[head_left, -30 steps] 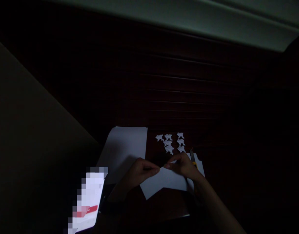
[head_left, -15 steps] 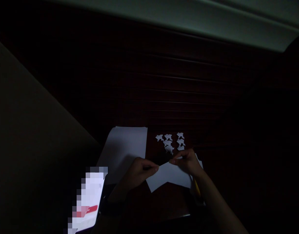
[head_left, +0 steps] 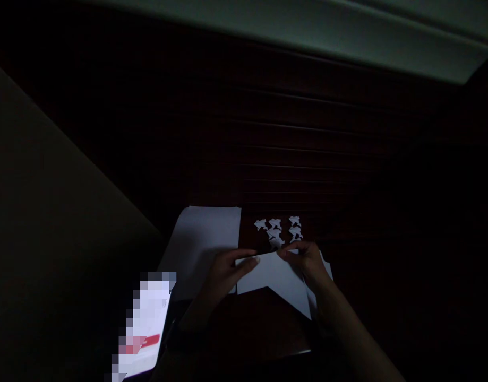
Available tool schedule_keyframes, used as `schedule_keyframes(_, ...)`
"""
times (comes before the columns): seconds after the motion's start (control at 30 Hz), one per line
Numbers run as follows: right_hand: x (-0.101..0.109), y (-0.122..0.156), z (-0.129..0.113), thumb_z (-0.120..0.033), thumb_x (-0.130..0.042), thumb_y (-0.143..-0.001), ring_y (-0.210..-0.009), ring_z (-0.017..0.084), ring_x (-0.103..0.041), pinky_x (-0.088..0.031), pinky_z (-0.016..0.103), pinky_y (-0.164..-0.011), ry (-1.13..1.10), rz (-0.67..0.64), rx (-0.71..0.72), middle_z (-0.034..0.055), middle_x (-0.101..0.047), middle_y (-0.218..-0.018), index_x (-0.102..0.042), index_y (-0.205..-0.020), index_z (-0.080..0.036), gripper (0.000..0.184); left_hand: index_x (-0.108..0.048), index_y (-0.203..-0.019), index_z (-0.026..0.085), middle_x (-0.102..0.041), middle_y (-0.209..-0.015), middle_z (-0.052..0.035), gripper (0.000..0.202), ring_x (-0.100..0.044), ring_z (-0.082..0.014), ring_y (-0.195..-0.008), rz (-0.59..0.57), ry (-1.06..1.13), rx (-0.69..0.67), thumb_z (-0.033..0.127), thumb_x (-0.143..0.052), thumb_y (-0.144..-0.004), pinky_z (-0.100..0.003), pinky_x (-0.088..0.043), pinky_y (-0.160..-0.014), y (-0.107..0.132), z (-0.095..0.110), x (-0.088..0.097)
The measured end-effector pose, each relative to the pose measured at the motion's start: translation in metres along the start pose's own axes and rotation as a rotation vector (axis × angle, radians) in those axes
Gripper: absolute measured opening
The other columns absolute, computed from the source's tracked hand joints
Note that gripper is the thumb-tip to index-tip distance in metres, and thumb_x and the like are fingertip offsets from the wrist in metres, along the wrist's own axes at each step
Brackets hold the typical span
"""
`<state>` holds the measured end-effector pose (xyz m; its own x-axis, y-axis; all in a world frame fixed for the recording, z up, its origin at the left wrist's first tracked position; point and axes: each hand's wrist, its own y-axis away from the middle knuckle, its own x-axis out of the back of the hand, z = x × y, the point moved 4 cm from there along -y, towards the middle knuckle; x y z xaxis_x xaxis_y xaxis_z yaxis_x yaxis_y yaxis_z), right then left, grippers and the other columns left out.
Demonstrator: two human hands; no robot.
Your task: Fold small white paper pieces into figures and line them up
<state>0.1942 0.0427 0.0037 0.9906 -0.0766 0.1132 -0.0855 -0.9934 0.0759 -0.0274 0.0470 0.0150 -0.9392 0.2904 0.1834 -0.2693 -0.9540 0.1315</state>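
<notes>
Between my hands is a folded white sheet of paper (head_left: 270, 271), creased near its middle, its lower edge forming a notch. My left hand (head_left: 225, 273) pinches its upper left edge between thumb and fingers. At the upper edge, right of the middle, my right hand (head_left: 305, 259) grips the same sheet. Just beyond the hands lie several small folded paper figures (head_left: 274, 233) in loose columns. The right hand partly covers the nearest of them.
A stack of white paper (head_left: 207, 228) lies on the dark table (head_left: 263, 339) at left. Closer in, a lit phone (head_left: 148, 323) leans by my left forearm. More white paper (head_left: 326, 265) shows behind my right wrist. A dark slatted surface (head_left: 291, 127) rises behind.
My left hand has moved up and slightly left along with the sheet. The sheet has tilted, its left end higher and its right lower corner further down.
</notes>
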Motion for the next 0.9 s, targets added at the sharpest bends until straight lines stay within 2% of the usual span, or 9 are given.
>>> schedule_keyframes(0.07,-0.007,0.002,0.000,-0.030,-0.075,-0.063,-0.059,0.015,-0.058,-0.042,0.025,-0.055,0.114,-0.095,0.002,0.0033,-0.067,-0.065,-0.070,-0.069,-0.014,0.018,-0.072,-0.087,0.015,-0.073,-0.083,-0.0077,0.034,-0.066,-0.0239,-0.077,-0.030,-0.102,0.025,0.044,-0.063,-0.072,-0.030,-0.049,-0.066,0.001,-0.005,-0.008)
schedule_keyframes(0.13,-0.012,0.006,-0.002,-0.028,-0.074,-0.063,-0.059,0.015,-0.058,-0.041,0.023,-0.053,0.228,-0.265,0.005,0.0032,-0.067,-0.065,-0.071,-0.069,-0.014,0.016,-0.073,-0.080,0.015,-0.073,-0.078,-0.0065,0.032,-0.065,-0.0230,-0.074,-0.059,-0.168,0.013,0.045,-0.061,-0.073,-0.029,-0.047,-0.064,0.001,-0.010,-0.012)
schedule_keyframes(0.2,-0.017,0.010,-0.003,-0.028,-0.070,-0.068,-0.062,0.015,-0.059,-0.042,0.023,-0.055,0.289,-0.410,0.024,0.0037,-0.069,-0.069,-0.072,-0.073,-0.015,0.015,-0.073,-0.079,0.017,-0.073,-0.079,-0.0053,0.031,-0.065,-0.0220,-0.074,-0.105,-0.202,-0.025,0.044,-0.059,-0.075,-0.028,-0.046,-0.065,0.002,-0.014,-0.016)
schedule_keyframes(0.3,-0.024,0.015,-0.003,-0.028,-0.061,-0.076,-0.065,0.015,-0.060,-0.043,0.024,-0.058,0.336,-0.513,0.074,0.0041,-0.071,-0.074,-0.073,-0.078,-0.015,0.018,-0.073,-0.081,0.017,-0.073,-0.080,-0.0048,0.031,-0.065,-0.0212,-0.074,-0.186,-0.219,-0.047,0.042,-0.056,-0.077,-0.027,-0.045,-0.064,0.003,-0.016,-0.020)
schedule_keyframes(0.43,-0.028,0.017,-0.001,-0.027,-0.059,-0.076,-0.056,0.013,-0.055,-0.039,0.022,-0.051,0.393,-0.563,0.090,0.0024,-0.068,-0.067,-0.073,-0.078,-0.015,0.019,-0.074,-0.081,0.016,-0.073,-0.079,-0.0047,0.029,-0.064,-0.0209,-0.074,-0.204,-0.235,-0.052,0.040,-0.056,-0.077,-0.026,-0.044,-0.063,0.004,-0.015,-0.019)
schedule_keyframes(0.57,-0.020,0.016,-0.003,-0.028,-0.059,-0.077,-0.048,0.009,-0.044,-0.031,0.020,-0.045,0.423,-0.586,0.091,-0.0014,-0.059,-0.056,-0.074,-0.077,-0.014,0.020,-0.074,-0.080,0.017,-0.073,-0.079,-0.0048,0.027,-0.065,-0.0213,-0.075,-0.171,-0.246,-0.039,0.040,-0.060,-0.075,-0.026,-0.045,-0.064,0.003,-0.013,-0.010)
schedule_keyframes(0.67,-0.013,0.016,-0.006,-0.027,-0.059,-0.076,-0.046,0.008,-0.039,-0.028,0.020,-0.044,0.448,-0.609,0.110,-0.0027,-0.055,-0.053,-0.073,-0.074,-0.013,0.020,-0.074,-0.080,0.017,-0.074,-0.080,-0.0046,0.025,-0.065,-0.0215,-0.076,-0.196,-0.255,-0.027,0.038,-0.060,-0.075,-0.027,-0.045,-0.065,0.003,-0.012,-0.005)
schedule_keyframes(0.77,-0.008,0.016,-0.008,-0.027,-0.059,-0.076,-0.045,0.008,-0.040,-0.027,0.020,-0.043,0.467,-0.640,0.100,-0.0028,-0.057,-0.053,-0.074,-0.072,-0.013,0.020,-0.074,-0.077,0.018,-0.074,-0.079,-0.0039,0.021,-0.066,-0.0210,-0.075,-0.207,-0.269,-0.025,0.035,-0.061,-0.074,-0.027,-0.046,-0.066,0.003,-0.010,-0.003)
schedule_keyframes(0.9,0.005,0.015,-0.009,-0.024,-0.060,-0.075,-0.051,0.011,-0.052,-0.036,0.021,-0.048,0.480,-0.636,0.077,-0.0001,-0.066,-0.061,-0.074,-0.075,-0.014,0.018,-0.074,-0.078,0.019,-0.074,-0.081,-0.0037,0.021,-0.066,-0.0212,-0.077,-0.110,-0.291,-0.030,0.036,-0.062,-0.074,-0.028,-0.047,-0.069,0.003,-0.012,0.008)
